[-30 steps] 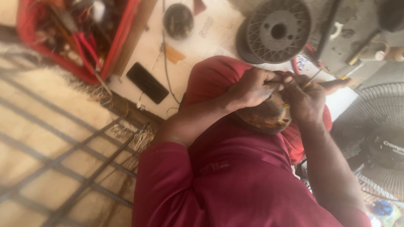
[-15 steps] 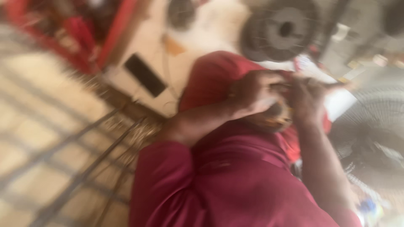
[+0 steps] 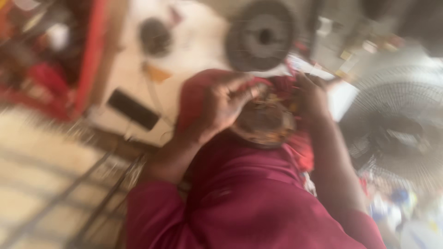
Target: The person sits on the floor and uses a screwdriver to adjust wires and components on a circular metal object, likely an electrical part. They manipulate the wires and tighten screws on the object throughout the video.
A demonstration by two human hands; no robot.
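The view is heavily blurred. My left hand (image 3: 221,106) curls over the left side of a round brownish motor-like part (image 3: 265,123) held above my lap, which is covered in dark red cloth (image 3: 249,193). On the part's right edge, my right hand (image 3: 314,94) grips it with fingers bent. Both hands touch the part. A red rag or cloth (image 3: 302,152) hangs just under it. Whether a thin tool is in my right hand is hidden by the blur.
A red crate of tools (image 3: 50,60) stands at the upper left. A black phone (image 3: 134,109) lies on a white surface (image 3: 194,41). A round grey grille (image 3: 262,38) is at the top and a fan cage (image 3: 397,124) at the right. A metal grid (image 3: 69,203) sits at the lower left.
The camera swung and the picture became blurred. Both hands stay on the round part, with my left hand's fingers shifted further over its top.
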